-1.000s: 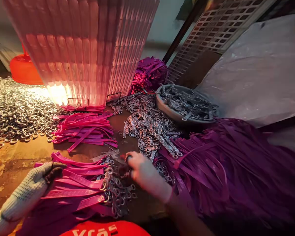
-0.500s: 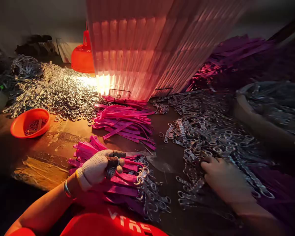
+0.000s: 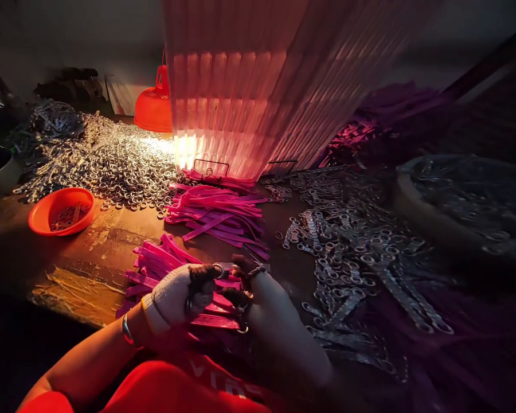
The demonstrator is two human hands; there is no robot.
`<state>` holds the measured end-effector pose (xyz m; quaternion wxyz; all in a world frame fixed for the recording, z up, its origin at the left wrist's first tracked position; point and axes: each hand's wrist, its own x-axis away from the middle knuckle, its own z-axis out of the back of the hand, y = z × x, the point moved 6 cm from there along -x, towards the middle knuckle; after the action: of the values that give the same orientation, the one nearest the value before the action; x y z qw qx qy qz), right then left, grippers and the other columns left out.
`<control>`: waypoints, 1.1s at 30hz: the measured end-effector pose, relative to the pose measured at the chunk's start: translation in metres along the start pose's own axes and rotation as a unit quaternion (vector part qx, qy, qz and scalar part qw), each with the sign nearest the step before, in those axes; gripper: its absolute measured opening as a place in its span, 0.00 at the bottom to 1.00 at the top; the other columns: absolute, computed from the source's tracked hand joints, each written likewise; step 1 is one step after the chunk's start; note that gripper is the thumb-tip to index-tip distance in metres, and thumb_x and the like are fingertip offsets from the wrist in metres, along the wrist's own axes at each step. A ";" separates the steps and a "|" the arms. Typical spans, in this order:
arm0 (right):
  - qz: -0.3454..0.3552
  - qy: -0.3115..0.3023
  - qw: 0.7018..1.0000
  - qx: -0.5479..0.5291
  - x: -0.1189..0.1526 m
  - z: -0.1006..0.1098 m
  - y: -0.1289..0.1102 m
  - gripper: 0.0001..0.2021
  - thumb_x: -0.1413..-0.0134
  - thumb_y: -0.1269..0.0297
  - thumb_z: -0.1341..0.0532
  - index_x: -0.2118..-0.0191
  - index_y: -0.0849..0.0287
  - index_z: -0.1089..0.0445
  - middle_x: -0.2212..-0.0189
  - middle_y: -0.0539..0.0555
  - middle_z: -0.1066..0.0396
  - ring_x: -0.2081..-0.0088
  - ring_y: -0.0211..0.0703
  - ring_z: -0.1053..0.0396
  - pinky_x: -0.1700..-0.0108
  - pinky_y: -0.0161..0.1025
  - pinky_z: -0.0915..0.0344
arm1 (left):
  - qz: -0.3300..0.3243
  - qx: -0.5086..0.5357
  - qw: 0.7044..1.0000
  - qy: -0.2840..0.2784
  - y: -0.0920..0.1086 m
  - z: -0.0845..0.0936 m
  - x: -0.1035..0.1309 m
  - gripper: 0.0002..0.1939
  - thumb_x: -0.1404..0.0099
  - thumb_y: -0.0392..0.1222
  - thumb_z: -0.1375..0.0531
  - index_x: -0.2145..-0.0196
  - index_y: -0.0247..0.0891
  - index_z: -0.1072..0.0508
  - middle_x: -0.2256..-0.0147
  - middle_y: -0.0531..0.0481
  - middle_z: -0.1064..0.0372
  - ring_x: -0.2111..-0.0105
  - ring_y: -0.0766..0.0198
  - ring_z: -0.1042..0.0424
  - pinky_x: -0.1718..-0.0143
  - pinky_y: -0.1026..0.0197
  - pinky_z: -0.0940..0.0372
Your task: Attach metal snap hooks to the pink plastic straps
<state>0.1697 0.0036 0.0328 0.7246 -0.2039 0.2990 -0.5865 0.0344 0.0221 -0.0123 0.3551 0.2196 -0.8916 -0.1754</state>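
Having left the metal pieces point(image 3: 339, 246) heaped at right, the right hand point(image 3: 275, 315) is now working just beside the left hand point(image 3: 172, 298), below the centre of the frame. Gloved, the left hand is keeping its dark-wrapped fingers point(image 3: 202, 272) narrow, pinching a ring point(image 3: 222, 268) at their tips. Right-hand fingers are bending close by; whether they are gripping anything, I cannot tell. Pink straps point(image 3: 150, 264) are lying under both hands at lower centre, while more straps point(image 3: 215, 209) are lying behind, mid-frame. Loose rings point(image 3: 116, 166) are glinting at upper left, where a red lamp point(image 3: 152, 110) is shining. A red bowl point(image 3: 43, 221) is resting on the surface point(image 3: 124, 226) at left, and a tub point(image 3: 406, 192) is sitting in shadow at right
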 end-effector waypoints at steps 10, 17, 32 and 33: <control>0.078 0.049 0.992 0.081 -0.005 -0.009 -0.018 0.21 0.61 0.80 0.47 0.58 0.59 0.30 0.61 0.59 0.29 0.59 0.49 0.33 0.57 0.43 0.36 | -0.109 -0.208 0.971 0.046 0.006 -0.003 0.007 0.22 0.37 0.56 0.39 0.77 0.37 0.38 0.84 0.60 0.48 0.86 0.74 0.51 0.85 0.68 0.55; 0.118 -0.082 0.963 0.229 -0.006 -0.006 -0.020 0.08 0.61 0.78 0.44 0.75 0.59 0.32 0.74 0.55 0.31 0.72 0.42 0.40 0.69 0.39 0.51 | -0.308 -0.546 0.775 0.077 0.032 -0.008 0.025 0.05 0.37 0.39 0.40 0.66 0.34 0.27 0.71 0.49 0.28 0.73 0.66 0.35 0.70 0.63 0.42; -0.097 -0.059 0.972 0.205 -0.046 -0.007 0.068 0.14 0.41 0.74 0.50 0.59 0.60 0.27 0.63 0.56 0.24 0.62 0.44 0.30 0.62 0.35 0.39 | -0.222 -0.546 0.804 0.080 0.066 0.001 -0.055 0.11 0.34 0.45 0.46 0.71 0.37 0.33 0.77 0.53 0.38 0.79 0.68 0.40 0.77 0.65 0.44; -0.103 -0.069 0.964 0.234 -0.058 -0.006 0.081 0.15 0.43 0.76 0.49 0.57 0.61 0.27 0.60 0.58 0.24 0.59 0.45 0.30 0.58 0.35 0.39 | -0.230 -0.584 0.772 0.099 0.074 0.004 -0.062 0.08 0.37 0.41 0.44 0.73 0.37 0.32 0.76 0.52 0.36 0.76 0.67 0.38 0.73 0.64 0.42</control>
<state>0.2173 0.0786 -0.0131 0.7067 -0.0980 0.0805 -0.6961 0.0522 0.1172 -0.0145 0.4503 0.1846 -0.5002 -0.7162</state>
